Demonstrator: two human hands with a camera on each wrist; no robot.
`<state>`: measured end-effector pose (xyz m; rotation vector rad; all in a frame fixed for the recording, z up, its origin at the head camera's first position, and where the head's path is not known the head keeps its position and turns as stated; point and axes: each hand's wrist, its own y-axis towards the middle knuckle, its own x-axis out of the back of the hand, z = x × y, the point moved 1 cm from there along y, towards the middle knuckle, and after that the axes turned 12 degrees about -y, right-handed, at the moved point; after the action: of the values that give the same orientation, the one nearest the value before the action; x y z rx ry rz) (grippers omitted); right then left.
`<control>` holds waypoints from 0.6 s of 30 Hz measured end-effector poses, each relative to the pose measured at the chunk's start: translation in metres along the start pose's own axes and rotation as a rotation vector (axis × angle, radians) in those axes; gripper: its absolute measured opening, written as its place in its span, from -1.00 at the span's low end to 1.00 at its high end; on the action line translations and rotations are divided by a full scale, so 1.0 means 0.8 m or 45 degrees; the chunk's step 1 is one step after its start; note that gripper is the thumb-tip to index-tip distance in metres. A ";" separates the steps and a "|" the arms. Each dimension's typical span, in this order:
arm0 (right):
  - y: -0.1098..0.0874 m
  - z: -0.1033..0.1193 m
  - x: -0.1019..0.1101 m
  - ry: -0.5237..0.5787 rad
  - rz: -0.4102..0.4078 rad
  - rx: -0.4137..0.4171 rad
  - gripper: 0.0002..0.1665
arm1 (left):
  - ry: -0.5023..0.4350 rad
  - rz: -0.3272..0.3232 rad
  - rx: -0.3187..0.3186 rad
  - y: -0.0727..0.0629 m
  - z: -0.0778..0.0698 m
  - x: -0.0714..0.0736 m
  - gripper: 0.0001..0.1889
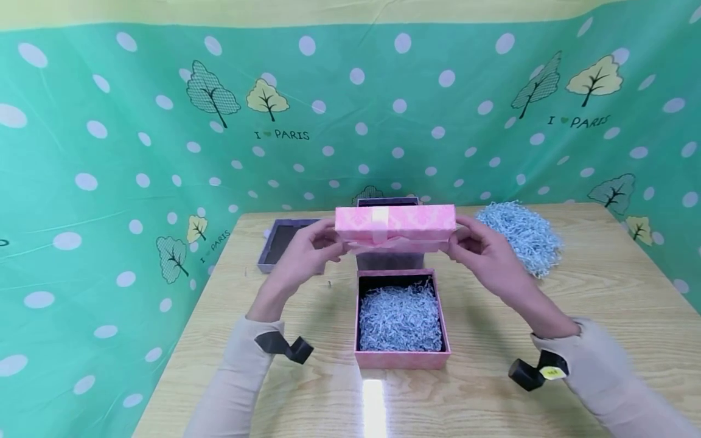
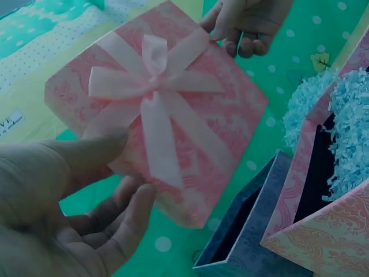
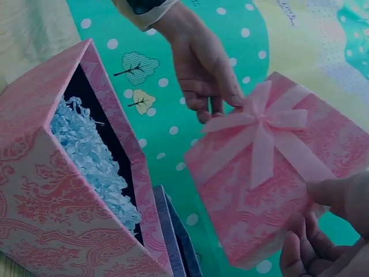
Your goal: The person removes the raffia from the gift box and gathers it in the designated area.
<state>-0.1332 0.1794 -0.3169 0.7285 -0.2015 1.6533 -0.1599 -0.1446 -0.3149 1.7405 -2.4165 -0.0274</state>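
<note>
A pink patterned box lid [image 1: 418, 218] with a pale ribbon bow [image 2: 153, 83] is held up, tilted, above and behind the pink gift box [image 1: 402, 360]. My left hand [image 1: 306, 250] pinches its left edge between thumb and fingers. At the opposite edge, my right hand [image 1: 488, 254] grips the lid in the same way. Blue shredded paper [image 1: 400, 319] fills much of the uncovered box, whose dark inner wall shows at the back. The lid is apart from the box, and its underside is hidden.
Behind the pink box stands a grey-purple box [image 1: 390, 261], partly hidden by the lid. A similarly coloured shallow lid [image 1: 287, 240] lies at the back left. A pile of blue shredded paper [image 1: 523, 237] rests at the back right, before a green dotted curtain [image 1: 350, 140].
</note>
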 end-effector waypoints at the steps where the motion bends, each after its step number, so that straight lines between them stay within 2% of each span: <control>1: 0.001 0.000 -0.003 0.018 -0.021 0.020 -0.44 | -0.027 -0.006 -0.013 0.000 -0.001 0.000 -0.56; 3: 0.005 0.002 -0.008 0.057 -0.046 0.052 -0.44 | -0.085 -0.005 -0.030 0.000 -0.001 0.001 -0.52; 8: 0.012 0.006 -0.014 0.167 -0.006 0.038 -0.44 | -0.304 -0.035 0.026 -0.002 -0.004 0.012 -0.51; 11: 0.018 0.010 -0.020 0.333 0.069 -0.070 -0.41 | -0.410 -0.078 0.062 -0.002 -0.005 0.021 -0.53; 15: 0.030 0.013 -0.035 0.547 0.168 -0.249 -0.29 | -0.421 -0.096 0.087 -0.003 -0.003 0.037 -0.46; 18: 0.039 0.014 -0.047 0.596 0.240 -0.326 -0.22 | -0.421 -0.073 0.143 -0.005 0.000 0.051 -0.38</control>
<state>-0.1573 0.1354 -0.3212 0.1218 -0.1448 1.8858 -0.1689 -0.1842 -0.3108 1.9937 -2.6379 -0.2063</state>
